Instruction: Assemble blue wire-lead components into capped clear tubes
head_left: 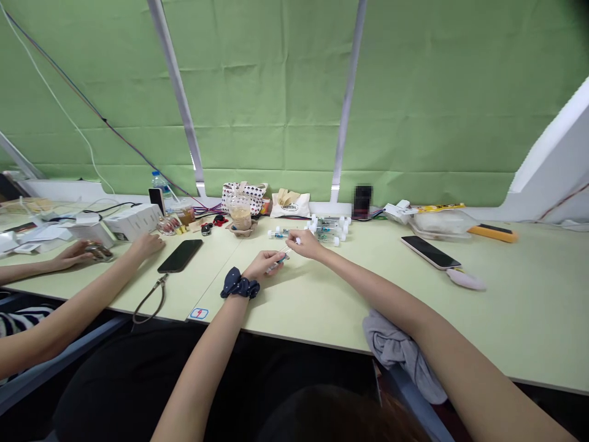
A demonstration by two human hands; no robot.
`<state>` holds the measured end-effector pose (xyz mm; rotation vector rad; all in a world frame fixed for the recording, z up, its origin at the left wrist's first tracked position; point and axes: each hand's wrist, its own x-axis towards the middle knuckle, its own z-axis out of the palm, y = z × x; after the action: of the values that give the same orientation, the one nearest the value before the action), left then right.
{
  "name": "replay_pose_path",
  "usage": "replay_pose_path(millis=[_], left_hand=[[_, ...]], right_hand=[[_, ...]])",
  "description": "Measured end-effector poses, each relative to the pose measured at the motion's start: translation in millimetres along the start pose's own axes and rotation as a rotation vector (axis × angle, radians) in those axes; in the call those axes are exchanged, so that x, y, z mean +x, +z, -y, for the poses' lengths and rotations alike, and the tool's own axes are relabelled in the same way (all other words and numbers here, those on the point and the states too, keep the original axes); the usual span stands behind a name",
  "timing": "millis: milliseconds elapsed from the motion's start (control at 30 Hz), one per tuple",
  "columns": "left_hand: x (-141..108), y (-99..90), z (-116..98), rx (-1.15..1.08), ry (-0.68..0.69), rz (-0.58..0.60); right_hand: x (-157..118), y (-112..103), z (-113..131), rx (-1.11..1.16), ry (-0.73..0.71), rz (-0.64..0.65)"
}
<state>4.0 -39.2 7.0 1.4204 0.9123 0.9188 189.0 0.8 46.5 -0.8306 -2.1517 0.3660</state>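
In the head view my left hand (pixel 264 264), with a dark scrunchie (pixel 239 284) on its wrist, is closed round a small clear tube (pixel 275 264) that has some blue on it. My right hand (pixel 304 244) pinches a thin whitish piece (pixel 288 248) at the upper end of the tube; whether the two are joined I cannot tell. Just behind my hands lies a pile of clear tubes (pixel 329 228) with white ends and blue parts. The tabletop (pixel 313 307) is below both hands.
Left of me, a co-worker's hands (pixel 147 245) are over the table near white boxes (pixel 133 222). A phone (pixel 180 256) with a strap, an iced drink cup (pixel 240 216) and a white pouch (pixel 289 204) are around. Rightward lie another phone (pixel 430 252) and a yellow-orange tool (pixel 494 232).
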Motion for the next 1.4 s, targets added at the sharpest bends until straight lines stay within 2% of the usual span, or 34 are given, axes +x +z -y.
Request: replay_pose_path(millis=[167, 267, 367, 467, 733, 833, 1000, 1100, 1233, 1400], left_hand=[[-1, -2.0, -1, -0.005, -0.038, 0.070], [-1, -1.5, 0, -0.001, -0.038, 0.105], [1, 0.6, 1, 0.022, -0.010, 0.050], [2, 1.8, 3, 0.053, 0.021, 0.001], [0, 2.6, -1, 0.068, 0.021, -0.028], [-1, 4.4, -2, 0.052, 0.022, -0.040], [5, 5.5, 1, -0.021, 0.111, -0.160], [12, 4.6, 5, -0.133, 0.169, -0.244], [20, 3.3, 14, -0.173, 0.187, -0.307], [27, -4.3, 26, -0.043, 0.140, -0.494]], right_hand=[[-5, -1, 5, 0.012, -0.008, 0.044], [-10, 3, 7, -0.023, 0.022, -0.044], [-12, 10, 4, -0.028, 0.119, -0.140], [-12, 16, 1, 0.019, 0.184, -0.183], [-8, 27, -2, 0.071, 0.212, -0.267], [-8, 21, -5, 0.120, 0.210, -0.195], [-9, -7, -18, 0.194, 0.177, 0.246], [-6, -22, -30, 0.145, 0.188, 0.407], [7, -28, -46, -0.018, 0.124, 0.418], [27, -29, -60, -0.232, 0.136, 0.352]])
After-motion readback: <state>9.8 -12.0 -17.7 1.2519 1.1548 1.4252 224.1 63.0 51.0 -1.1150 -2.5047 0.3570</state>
